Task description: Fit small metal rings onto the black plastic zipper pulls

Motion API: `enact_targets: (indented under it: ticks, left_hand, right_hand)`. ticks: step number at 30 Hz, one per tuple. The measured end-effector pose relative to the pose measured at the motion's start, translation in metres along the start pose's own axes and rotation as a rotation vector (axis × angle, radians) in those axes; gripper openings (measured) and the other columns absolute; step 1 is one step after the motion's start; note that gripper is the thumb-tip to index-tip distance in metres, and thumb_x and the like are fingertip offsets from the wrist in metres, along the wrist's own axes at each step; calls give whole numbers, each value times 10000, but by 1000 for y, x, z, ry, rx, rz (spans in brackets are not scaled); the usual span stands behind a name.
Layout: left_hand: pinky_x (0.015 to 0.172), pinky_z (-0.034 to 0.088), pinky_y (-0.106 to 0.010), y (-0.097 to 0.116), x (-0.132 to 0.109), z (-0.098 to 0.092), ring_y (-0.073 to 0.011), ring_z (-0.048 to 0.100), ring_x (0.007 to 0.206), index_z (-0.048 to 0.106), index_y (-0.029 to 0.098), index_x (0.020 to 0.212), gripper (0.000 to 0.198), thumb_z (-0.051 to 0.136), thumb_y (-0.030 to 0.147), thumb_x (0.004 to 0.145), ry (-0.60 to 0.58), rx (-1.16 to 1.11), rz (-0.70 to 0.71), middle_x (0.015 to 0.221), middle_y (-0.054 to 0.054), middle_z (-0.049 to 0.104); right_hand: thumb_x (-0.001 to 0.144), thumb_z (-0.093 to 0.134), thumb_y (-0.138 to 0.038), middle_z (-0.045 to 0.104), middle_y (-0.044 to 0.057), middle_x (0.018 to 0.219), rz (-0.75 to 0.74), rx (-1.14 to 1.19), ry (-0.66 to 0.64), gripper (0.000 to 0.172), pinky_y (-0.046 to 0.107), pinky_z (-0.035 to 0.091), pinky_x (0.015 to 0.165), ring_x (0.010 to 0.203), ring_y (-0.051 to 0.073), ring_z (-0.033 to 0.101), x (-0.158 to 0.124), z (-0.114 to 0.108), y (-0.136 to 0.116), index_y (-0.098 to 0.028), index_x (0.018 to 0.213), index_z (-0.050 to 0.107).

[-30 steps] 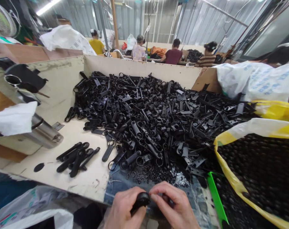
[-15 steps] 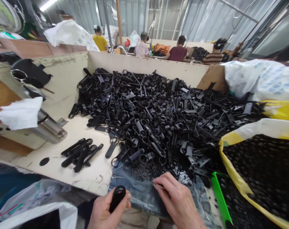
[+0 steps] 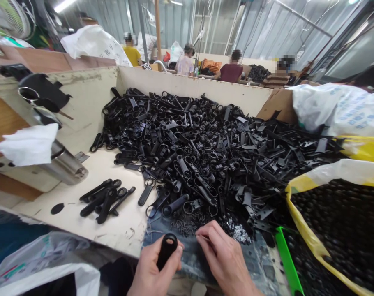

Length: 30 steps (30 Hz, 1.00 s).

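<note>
My left hand (image 3: 156,267) is closed around a black plastic part (image 3: 167,249), whose rounded end with a hole points up. To its right, my right hand (image 3: 219,255) has thumb and fingertips pinched together over the blue mat (image 3: 187,255); whatever lies between them is too small to make out. Just beyond those fingertips are small dark screws (image 3: 187,222) and a patch of silvery screws (image 3: 240,232). A large heap of black plastic parts (image 3: 181,144) spreads behind them. Several long black pieces (image 3: 105,199) lie grouped at the left.
A yellow-rimmed bag (image 3: 307,230) of round black pieces stands at the right, beside a green strip (image 3: 288,261). At the left are a metal cylinder (image 3: 66,164) and white tissue (image 3: 29,146). A white bag (image 3: 82,279) hangs lower left. Several people sit in the background.
My left hand has moved right, toward my right hand, with the black part now more upright. The right hand has shifted slightly, fingertips still together. The view has tilted a little.
</note>
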<state>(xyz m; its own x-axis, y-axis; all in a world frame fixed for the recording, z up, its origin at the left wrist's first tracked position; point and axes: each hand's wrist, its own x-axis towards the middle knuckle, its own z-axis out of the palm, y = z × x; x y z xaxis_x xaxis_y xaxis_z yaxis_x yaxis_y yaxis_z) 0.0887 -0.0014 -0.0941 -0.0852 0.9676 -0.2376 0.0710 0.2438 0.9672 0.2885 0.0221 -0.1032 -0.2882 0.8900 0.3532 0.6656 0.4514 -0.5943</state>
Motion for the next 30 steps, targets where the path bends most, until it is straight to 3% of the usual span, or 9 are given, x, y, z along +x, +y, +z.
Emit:
enact_targets:
  ticks: [5, 10, 16, 19, 22, 25, 30]
  left_hand:
    - [574, 410, -235, -3, 3, 3, -151, 531, 552, 708, 201, 736, 393, 681, 551, 913, -170, 137, 28, 551, 20, 587]
    - [581, 416, -230, -11, 1, 5, -154, 524, 565, 726, 223, 782, 284, 705, 478, 904, -184, 232, 10, 570, 39, 574]
    - [623, 437, -241, -13, -1, 8, -165, 565, 596, 702, 225, 723, 241, 733, 410, 874, -212, 231, 8, 580, 24, 637]
    - [591, 424, -242, -15, -1, 12, -142, 521, 531, 693, 215, 749, 264, 714, 445, 877, -271, 147, -56, 554, 20, 654]
    - [456, 304, -228, -12, -1, 20, -81, 341, 386, 649, 204, 778, 364, 719, 554, 848, -322, -16, -143, 491, 41, 613]
    - [410, 196, -210, -2, 1, 27, -44, 252, 359, 630, 190, 759, 494, 790, 657, 774, -322, -152, -252, 442, 60, 555]
    - [416, 161, -172, 6, 6, 38, -19, 270, 376, 631, 184, 755, 642, 917, 732, 581, -321, -421, -491, 419, 103, 486]
  right_hand:
    - [1096, 517, -219, 660, 2, 885, -50, 264, -69, 152, 202, 462, 566, 685, 124, 643, -1, -18, -9, -242, 997, 629]
    - [1103, 502, -204, 654, -2, 870, -132, 276, -108, 145, 199, 463, 609, 713, 123, 638, -3, -24, -7, -241, 1003, 601]
    - [1108, 495, -214, 651, -1, 857, -124, 323, -126, 169, 201, 472, 650, 738, 129, 634, -7, -23, -5, -241, 980, 602]
    - [1103, 528, -251, 672, 5, 857, -67, 396, -120, 183, 203, 479, 652, 737, 134, 635, -11, -23, -6, -236, 953, 632]
    - [1079, 595, -320, 669, -4, 809, 77, 458, -92, 216, 205, 471, 598, 668, 134, 615, -16, -20, -9, -236, 904, 689]
    - [1044, 657, -332, 662, -10, 757, 171, 471, -16, 200, 211, 463, 554, 615, 137, 592, -23, -15, -8, -239, 890, 743]
    - [1024, 673, -205, 729, 16, 819, 55, 430, 175, 124, 210, 525, 572, 660, 150, 680, -32, -6, -1, -254, 1047, 785]
